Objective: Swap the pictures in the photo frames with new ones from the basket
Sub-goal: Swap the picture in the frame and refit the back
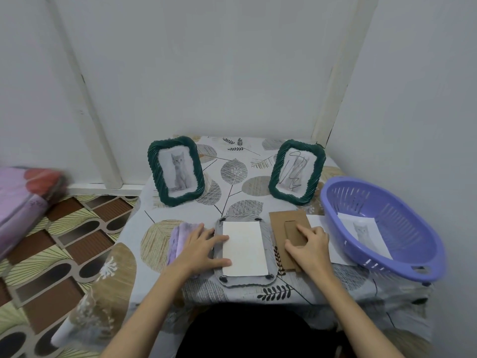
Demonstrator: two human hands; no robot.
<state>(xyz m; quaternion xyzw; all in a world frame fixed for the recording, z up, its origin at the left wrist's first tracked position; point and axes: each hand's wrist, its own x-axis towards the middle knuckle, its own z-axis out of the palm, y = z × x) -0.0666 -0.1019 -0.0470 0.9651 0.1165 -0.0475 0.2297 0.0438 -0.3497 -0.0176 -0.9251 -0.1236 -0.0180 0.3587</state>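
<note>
Head view: face-down frame (244, 250) long axis toward wall, left hand (204, 248) steadying.

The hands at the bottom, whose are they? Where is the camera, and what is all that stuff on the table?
There is no machine here. The camera sits on a person's head and looks down, so you see that person's own arms. The left hand lies with straight fingers on a grey frame lying face down, touching the white paper in it. The right hand grips the brown cardboard backing beside the frame. Two green frames stand at the back: one shows a cat, the other a scribbled picture. The purple basket on the right holds another cat picture. A folded purple cloth lies by the left hand.
</note>
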